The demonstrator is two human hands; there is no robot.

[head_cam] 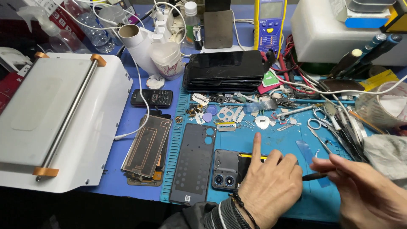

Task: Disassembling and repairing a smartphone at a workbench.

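We see opened phone [229, 171] flat on blue mat [322, 199], near counter edge. Our left hand [269, 188] presses it, index finger outstretched. Our right hand [364, 186] pinches thin tool [313, 176]. We judge phone light, rigid, fragile inside; hold by edges.

Two bare hands: left hand [269, 186], right hand [364, 191]. One opened dark smartphone [231, 169] with twin camera lenses. One detached grey phone back cover [193, 163]. One stack of black phone screens [224, 70]. One small black keypad phone [151, 98]. One white flat heating machine [55, 118]. One yellow multimeter [270, 23]. One pair of steel scissors [319, 121].
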